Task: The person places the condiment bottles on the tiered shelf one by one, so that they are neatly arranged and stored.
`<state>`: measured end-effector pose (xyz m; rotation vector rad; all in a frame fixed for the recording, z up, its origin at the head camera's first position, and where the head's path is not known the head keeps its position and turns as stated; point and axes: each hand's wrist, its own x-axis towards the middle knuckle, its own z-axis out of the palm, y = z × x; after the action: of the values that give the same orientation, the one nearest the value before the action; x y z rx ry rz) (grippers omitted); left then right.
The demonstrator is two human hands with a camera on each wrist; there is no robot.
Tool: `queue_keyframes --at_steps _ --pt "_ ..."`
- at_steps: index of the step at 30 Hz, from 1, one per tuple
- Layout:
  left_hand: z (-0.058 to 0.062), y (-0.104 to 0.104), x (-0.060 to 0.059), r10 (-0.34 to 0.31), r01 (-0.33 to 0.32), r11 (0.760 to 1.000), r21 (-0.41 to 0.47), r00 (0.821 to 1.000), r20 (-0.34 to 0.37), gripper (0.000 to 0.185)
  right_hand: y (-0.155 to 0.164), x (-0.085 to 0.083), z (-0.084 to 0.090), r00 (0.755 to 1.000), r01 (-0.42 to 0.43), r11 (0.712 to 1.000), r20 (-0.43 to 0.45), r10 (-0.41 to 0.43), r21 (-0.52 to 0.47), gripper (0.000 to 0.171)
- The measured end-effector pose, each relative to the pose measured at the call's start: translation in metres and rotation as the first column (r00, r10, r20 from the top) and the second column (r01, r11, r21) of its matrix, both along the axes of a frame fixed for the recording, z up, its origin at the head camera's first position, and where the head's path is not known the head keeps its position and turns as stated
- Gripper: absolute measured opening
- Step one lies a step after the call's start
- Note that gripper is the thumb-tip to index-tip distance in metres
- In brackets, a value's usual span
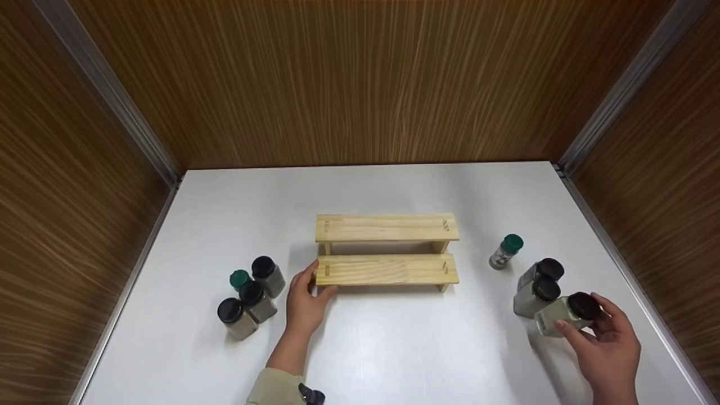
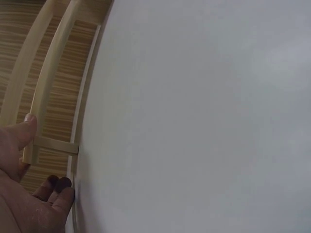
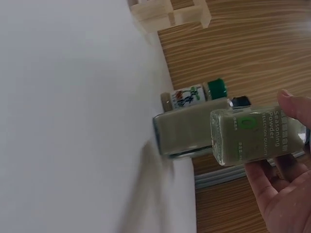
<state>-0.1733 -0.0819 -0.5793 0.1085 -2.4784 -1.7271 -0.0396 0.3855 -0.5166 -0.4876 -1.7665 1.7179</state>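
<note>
My right hand (image 1: 610,343) grips a seasoning powder jar (image 1: 562,316) near its black lid. The jar is tilted and off the table in the right wrist view, its printed label (image 3: 262,131) facing the camera. Two more black-lidded jars (image 1: 531,298) stand just left of it. My left hand (image 1: 306,304) holds the left end of the lower shelf of a two-tier wooden rack (image 1: 388,270), thumb at the front edge. In the left wrist view the thumb (image 2: 28,127) touches the shelf board, with other fingers lower down near the rack's leg.
A small green-capped shaker (image 1: 506,252) stands right of the rack. On the left is a cluster of black-lidded jars (image 1: 239,320) with a green-capped bottle (image 1: 240,278). The white table (image 1: 394,349) is bounded by wood-grain panels (image 1: 365,84) at the back and sides.
</note>
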Motion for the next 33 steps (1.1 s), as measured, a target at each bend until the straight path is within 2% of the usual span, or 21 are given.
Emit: queue_keyframes --at_steps 4,9,12,19,27,30,33 --pt "-0.002 0.0 0.0 -0.002 0.002 0.999 0.034 1.0 0.002 0.068 -0.003 -0.002 0.008 1.0 0.001 0.999 0.0 -0.001 0.048 0.081" --pt "-0.004 -0.001 0.0 0.001 -0.001 0.999 0.05 1.0 -0.004 0.07 -0.008 -0.009 0.017 0.999 -0.007 0.999 -0.042 0.009 0.047 0.081" --pt "-0.004 -0.001 0.0 -0.002 0.002 0.998 0.055 1.0 0.004 0.07 -0.012 -0.015 0.021 0.999 -0.012 0.997 -0.039 0.015 0.071 0.081" --pt "-0.005 -0.003 -0.001 -0.022 0.022 1.0 0.011 0.999 0.031 0.072 -0.024 -0.028 0.034 0.999 -0.033 0.992 -0.038 0.038 0.124 0.079" --pt "-0.006 -0.005 -0.002 -0.043 0.041 0.999 0.033 0.997 0.059 0.072 -0.037 -0.045 0.045 0.996 -0.067 0.968 -0.035 0.078 0.242 0.076" --pt "-0.005 -0.006 -0.003 -0.05 0.048 0.998 0.031 0.997 0.06 0.071 -0.041 -0.052 0.046 0.993 -0.086 0.964 -0.053 0.103 0.253 0.075" --pt "-0.005 -0.006 -0.003 -0.057 0.055 0.998 0.03 0.997 0.052 0.071 -0.046 -0.058 0.048 0.993 -0.097 0.955 -0.033 0.111 0.279 0.075"
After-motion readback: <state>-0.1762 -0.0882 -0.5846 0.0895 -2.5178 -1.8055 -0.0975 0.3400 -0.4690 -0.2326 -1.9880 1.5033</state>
